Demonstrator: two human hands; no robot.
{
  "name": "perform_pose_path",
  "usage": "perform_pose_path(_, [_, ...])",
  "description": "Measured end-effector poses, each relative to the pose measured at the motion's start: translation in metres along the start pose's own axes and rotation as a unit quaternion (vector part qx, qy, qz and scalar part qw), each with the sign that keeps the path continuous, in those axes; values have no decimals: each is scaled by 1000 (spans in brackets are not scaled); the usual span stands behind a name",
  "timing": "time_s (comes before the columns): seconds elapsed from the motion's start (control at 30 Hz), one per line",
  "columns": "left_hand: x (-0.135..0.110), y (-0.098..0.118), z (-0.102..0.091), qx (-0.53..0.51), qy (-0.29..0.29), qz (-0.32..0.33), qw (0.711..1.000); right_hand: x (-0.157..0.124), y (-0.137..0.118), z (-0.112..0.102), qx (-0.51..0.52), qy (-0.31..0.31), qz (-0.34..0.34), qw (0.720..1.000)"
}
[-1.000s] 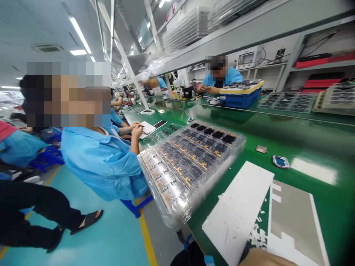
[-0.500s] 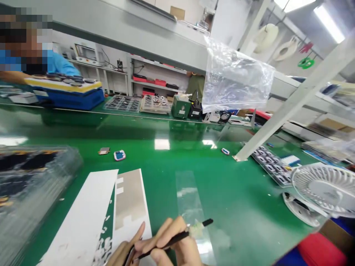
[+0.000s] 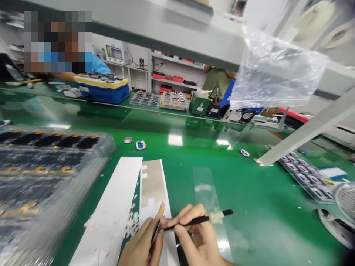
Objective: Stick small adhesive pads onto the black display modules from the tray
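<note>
The right hand [image 3: 202, 236] keeps grip closed on a thin black stick [image 3: 194, 221]; the left hand [image 3: 141, 242] pinches a small silver metal piece [image 3: 156, 232].

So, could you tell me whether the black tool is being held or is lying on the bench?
Held: the black tool is pinched in the right hand, raised above the bench.

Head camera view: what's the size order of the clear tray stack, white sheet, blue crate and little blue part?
Largest to smallest:
1. Clear tray stack
2. White sheet
3. Blue crate, though it is far off, so its true rank is unsure
4. Little blue part
</note>
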State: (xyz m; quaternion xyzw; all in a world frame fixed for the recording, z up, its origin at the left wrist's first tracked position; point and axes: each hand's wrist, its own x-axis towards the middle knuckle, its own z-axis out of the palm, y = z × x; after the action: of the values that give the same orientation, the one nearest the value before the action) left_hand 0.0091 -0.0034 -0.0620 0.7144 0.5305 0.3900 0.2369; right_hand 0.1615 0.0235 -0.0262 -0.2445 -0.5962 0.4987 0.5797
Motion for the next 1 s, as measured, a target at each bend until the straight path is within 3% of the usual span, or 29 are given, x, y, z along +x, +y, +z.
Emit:
perform_pose_path(0.17, [5, 29, -14, -29, -46, -87, 995, 3, -11, -3, -40, 2, 18, 999])
perform_pose_path(0.3, [5, 37, -17, -47, -59, -121, 990, 4, -10, -2, -47, -3, 29, 998])
perform_pose_path(1.0, [1, 38, -18, -38, -67, -114, 991, 7, -12, 0, -64, -4, 26, 998])
